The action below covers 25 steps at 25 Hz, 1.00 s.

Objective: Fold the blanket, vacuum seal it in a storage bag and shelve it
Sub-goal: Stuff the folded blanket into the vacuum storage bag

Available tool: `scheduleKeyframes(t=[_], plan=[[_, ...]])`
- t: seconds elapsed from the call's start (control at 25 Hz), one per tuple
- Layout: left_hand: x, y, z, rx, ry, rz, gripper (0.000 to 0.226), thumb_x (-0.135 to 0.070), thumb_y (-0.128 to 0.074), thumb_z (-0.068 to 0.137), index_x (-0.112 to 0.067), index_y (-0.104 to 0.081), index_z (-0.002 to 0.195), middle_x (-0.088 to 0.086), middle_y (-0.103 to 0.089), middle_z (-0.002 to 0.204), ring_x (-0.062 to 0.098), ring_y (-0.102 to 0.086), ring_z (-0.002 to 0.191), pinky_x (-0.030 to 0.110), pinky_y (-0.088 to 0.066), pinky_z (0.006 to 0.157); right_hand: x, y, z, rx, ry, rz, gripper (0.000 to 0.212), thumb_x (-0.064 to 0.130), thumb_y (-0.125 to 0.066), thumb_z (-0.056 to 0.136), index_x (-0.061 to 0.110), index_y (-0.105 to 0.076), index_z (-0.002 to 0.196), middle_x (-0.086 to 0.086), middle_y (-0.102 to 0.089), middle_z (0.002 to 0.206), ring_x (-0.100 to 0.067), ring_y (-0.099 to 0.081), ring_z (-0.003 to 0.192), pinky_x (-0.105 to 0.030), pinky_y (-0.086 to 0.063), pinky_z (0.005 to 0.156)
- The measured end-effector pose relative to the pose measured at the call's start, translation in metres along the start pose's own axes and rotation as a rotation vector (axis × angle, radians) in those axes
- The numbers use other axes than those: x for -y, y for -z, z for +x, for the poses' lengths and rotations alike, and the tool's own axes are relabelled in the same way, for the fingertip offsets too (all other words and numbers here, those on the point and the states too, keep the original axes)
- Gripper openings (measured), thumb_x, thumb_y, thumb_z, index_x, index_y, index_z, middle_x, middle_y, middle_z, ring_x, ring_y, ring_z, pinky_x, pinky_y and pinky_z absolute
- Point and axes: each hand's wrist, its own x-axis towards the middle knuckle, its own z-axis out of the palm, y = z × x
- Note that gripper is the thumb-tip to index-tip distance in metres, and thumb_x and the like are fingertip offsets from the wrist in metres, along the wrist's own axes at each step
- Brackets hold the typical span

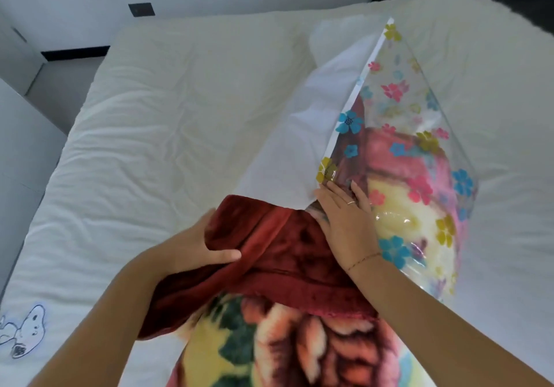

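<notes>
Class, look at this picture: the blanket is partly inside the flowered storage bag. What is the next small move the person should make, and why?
Probably push the bunched red fold of the blanket deeper into the storage bag with the left hand, which grips it. Much of the blanket lies outside the bag's mouth, where the right hand rests flat.

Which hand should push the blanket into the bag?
Probably left: the left hand holds the blanket by its red fold outside the bag; the right hand lies flat on the bag.
</notes>
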Motion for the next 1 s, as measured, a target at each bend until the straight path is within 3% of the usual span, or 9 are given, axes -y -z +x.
scheduleKeyframes(t=[0.16, 0.28, 0.36, 0.44, 0.52, 0.72, 0.8, 0.88, 1.0], plan=[[-0.006, -0.047, 0.015, -0.367, -0.164, 0.132, 0.038, -0.045, -0.058, 0.080, -0.027, -0.068, 0.111, -0.006, -0.072, 0.101, 0.017, -0.065, 0.100, 0.028, -0.046, 0.085, -0.013, 0.011, -0.009, 0.021, 0.007, 0.044, 0.032, 0.039, -0.047, 0.088, 0.017, -0.069, 0.093, 0.001, -0.070, 0.113, -0.019, -0.062, 0.115, -0.041, -0.021, 0.110], [-0.037, -0.080, -0.006, -0.449, -0.280, 0.110, 0.039, -0.046, -0.047, 0.078, -0.027, -0.071, 0.102, -0.004, -0.074, 0.090, 0.019, -0.067, 0.090, 0.030, -0.048, 0.077, -0.019, 0.031, -0.009, 0.063, -0.049, 0.005, 0.040, 0.049, -0.062, 0.079, 0.012, -0.063, 0.094, -0.011, -0.054, 0.137, -0.028, -0.047, 0.131, -0.044, -0.012, 0.114], [-0.058, -0.105, -0.019, -0.458, -0.344, 0.074, 0.042, -0.048, -0.045, 0.081, -0.028, -0.069, 0.109, -0.005, -0.073, 0.097, 0.016, -0.066, 0.094, 0.029, -0.047, 0.078, -0.015, 0.047, -0.003, 0.111, -0.036, -0.010, 0.061, 0.062, -0.050, 0.080, 0.011, -0.058, 0.110, -0.013, -0.038, 0.150, -0.028, -0.029, 0.143, -0.048, -0.007, 0.117], [-0.077, -0.130, -0.021, -0.427, -0.404, 0.090, 0.040, -0.048, -0.044, 0.085, -0.029, -0.068, 0.110, -0.004, -0.073, 0.099, 0.017, -0.065, 0.095, 0.028, -0.045, 0.075, -0.007, 0.059, 0.007, 0.234, -0.012, -0.009, 0.081, 0.068, -0.027, 0.084, 0.013, -0.037, 0.143, -0.009, -0.026, 0.157, -0.025, -0.014, 0.148, -0.048, 0.002, 0.118], [-0.100, -0.154, -0.021, -0.375, -0.438, 0.159, 0.034, -0.045, -0.045, 0.091, -0.025, -0.065, 0.109, 0.001, -0.072, 0.102, 0.023, -0.064, 0.097, 0.032, -0.046, 0.077, -0.007, 0.052, 0.009, 0.356, 0.023, -0.168, 0.082, 0.065, -0.034, 0.088, 0.018, -0.013, 0.153, -0.007, -0.012, 0.161, -0.026, -0.002, 0.149, -0.051, 0.012, 0.115], [-0.115, -0.183, -0.037, -0.058, -0.544, -0.159, 0.036, -0.032, -0.051, 0.096, -0.027, -0.054, 0.132, -0.011, -0.062, 0.116, 0.005, -0.053, 0.111, 0.021, -0.038, 0.098, -0.050, 0.037, -0.036, 0.237, 0.028, -0.277, 0.067, 0.016, -0.083, 0.068, 0.012, -0.058, 0.130, -0.011, -0.054, 0.138, -0.033, -0.048, 0.130, -0.054, -0.015, 0.110], [-0.082, -0.166, -0.011, -0.461, -0.573, -0.235, 0.033, -0.033, -0.052, 0.090, -0.029, -0.061, 0.122, -0.018, -0.061, 0.116, 0.001, -0.054, 0.110, 0.018, -0.036, 0.100, -0.065, 0.039, -0.046, 0.188, 0.037, -0.240, 0.064, 0.005, -0.082, 0.063, 0.011, -0.063, 0.124, -0.008, -0.060, 0.132, -0.030, -0.055, 0.124, -0.052, -0.021, 0.108], [-0.043, -0.145, 0.030, -0.748, -0.416, -0.155, 0.040, -0.032, -0.052, 0.089, -0.018, -0.059, 0.126, -0.002, -0.058, 0.128, 0.017, -0.052, 0.119, 0.023, -0.032, 0.106, -0.067, 0.043, -0.048, 0.160, 0.029, -0.190, 0.062, 0.003, -0.082, 0.064, 0.012, -0.064, 0.123, -0.005, -0.061, 0.131, -0.028, -0.055, 0.124, -0.050, -0.021, 0.109], [-0.020, -0.123, 0.078, -0.576, -0.190, -0.250, 0.052, -0.028, -0.056, 0.094, -0.022, -0.039, 0.144, 0.002, -0.043, 0.145, 0.021, -0.045, 0.131, 0.036, -0.035, 0.109, -0.066, 0.045, -0.053, 0.124, 0.043, -0.181, 0.053, 0.004, -0.070, 0.074, 0.014, -0.062, 0.125, -0.004, -0.059, 0.134, -0.026, -0.052, 0.127, -0.049, -0.019, 0.111]])
